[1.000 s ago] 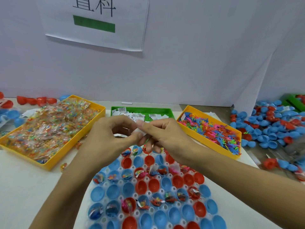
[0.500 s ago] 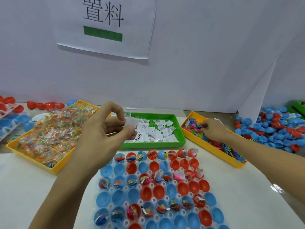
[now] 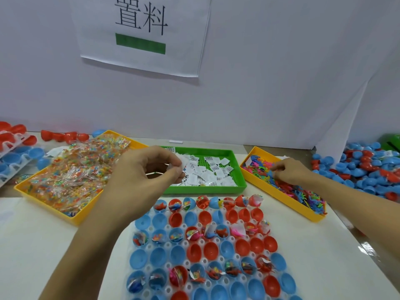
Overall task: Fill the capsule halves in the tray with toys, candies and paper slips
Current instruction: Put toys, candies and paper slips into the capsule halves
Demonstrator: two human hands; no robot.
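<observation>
Left hand [image 3: 147, 169] pinches paper slips [image 3: 180, 164]; right hand [image 3: 290, 171] pinches toys [image 3: 303, 193] in yellow bin [image 3: 279, 197].

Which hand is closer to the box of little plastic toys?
Right. The right hand is reaching into the toy box, fingers among the toys. The left hand is off to its left, pinching a paper slip.

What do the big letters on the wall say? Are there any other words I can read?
"置料" on the white paper sheet on the wall, above a green bar.
The paper slips in the green tray carry small black print, too small to read.
The slip pinched in the left hand: blurred, unreadable.
Nothing else readable.
</observation>
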